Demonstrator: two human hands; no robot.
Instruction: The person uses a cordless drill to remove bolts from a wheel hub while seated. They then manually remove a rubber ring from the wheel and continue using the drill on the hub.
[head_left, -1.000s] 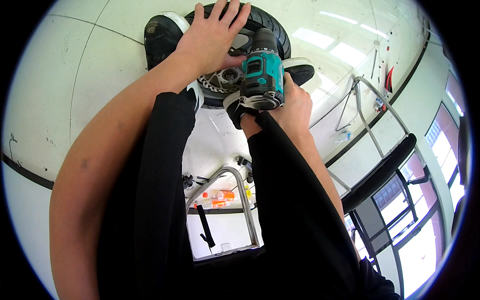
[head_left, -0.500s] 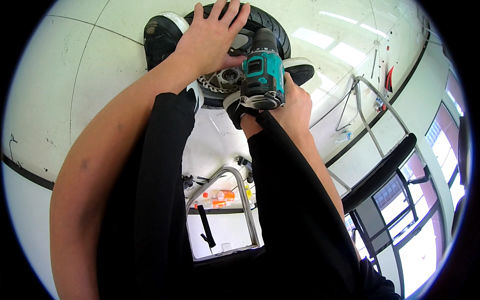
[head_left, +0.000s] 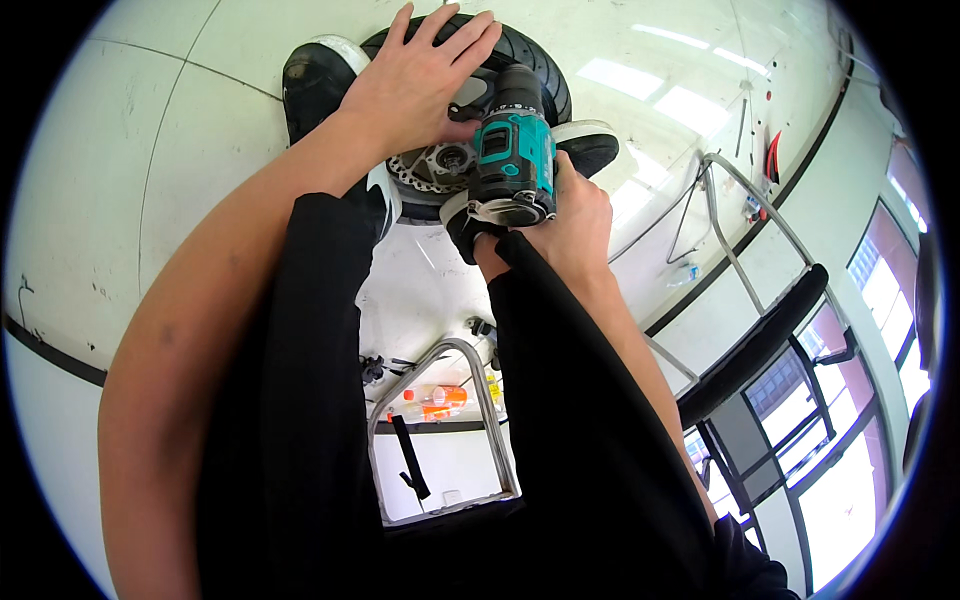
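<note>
Left fingers [head_left: 455, 35]: spread apart and flat, the left hand [head_left: 415, 85] pressing on the black tyre [head_left: 535, 60] to hold the wheel down.
Right fingers: the right hand [head_left: 560, 215] is clamped round the grip of the teal cordless drill [head_left: 515, 160].
Drill: nose pointed into the wheel hub [head_left: 445, 160], beside the toothed brake disc [head_left: 415, 175].
Wheel: lying flat on the white floor [head_left: 150, 130], between two shoes.
Doing it well: I'd judge the drill wants to stay square to the fastener, the pressing hand clear of the bit.
Nearby: metal frame [head_left: 440, 350], orange bottles [head_left: 435, 398].

Matt teal plastic drill [head_left: 515, 160]; ribbed black rubber tyre [head_left: 525, 50]; glossy white floor [head_left: 150, 150]
</note>
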